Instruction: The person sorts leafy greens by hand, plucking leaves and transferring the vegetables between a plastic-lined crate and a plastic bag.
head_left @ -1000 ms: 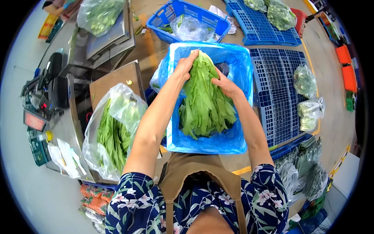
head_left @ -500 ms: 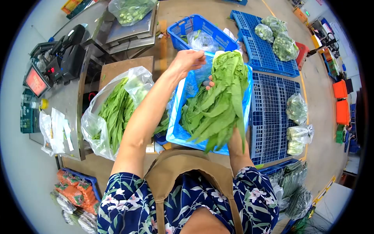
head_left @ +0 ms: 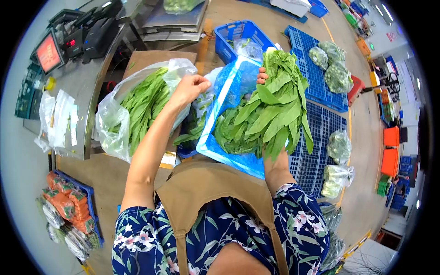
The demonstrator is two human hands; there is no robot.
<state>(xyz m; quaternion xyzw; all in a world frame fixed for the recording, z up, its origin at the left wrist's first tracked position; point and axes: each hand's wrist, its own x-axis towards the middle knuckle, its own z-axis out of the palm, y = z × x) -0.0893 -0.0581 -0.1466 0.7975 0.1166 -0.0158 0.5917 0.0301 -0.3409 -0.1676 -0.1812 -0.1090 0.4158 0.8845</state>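
Observation:
My right hand (head_left: 262,76) is wrapped round a bunch of long-leaf lettuce (head_left: 280,98), its pale stem end up and its leaves hanging down. Most of that hand is behind the leaves; only fingertips show. The bunch hangs over the right side of a crate lined with blue plastic (head_left: 208,133), which holds more loose greens (head_left: 233,133). To the left, my left hand (head_left: 190,88) is closed in a pinch beside the rim of a clear plastic bag (head_left: 114,137) full of leafy greens (head_left: 144,103). Whatever its fingertips hold, if anything, is too small to make out.
A blue basket (head_left: 220,43) stands beyond the crate. Blue pallets (head_left: 316,137) on the right carry bagged vegetables (head_left: 338,77). On the left are a metal table (head_left: 87,91) with a screen (head_left: 49,55), and bagged carrots (head_left: 68,204) on the floor.
My left hand has moved left, away from the bunch and over to the clear bag. My right hand has shifted the lettuce slightly right. The whole view has turned somewhat.

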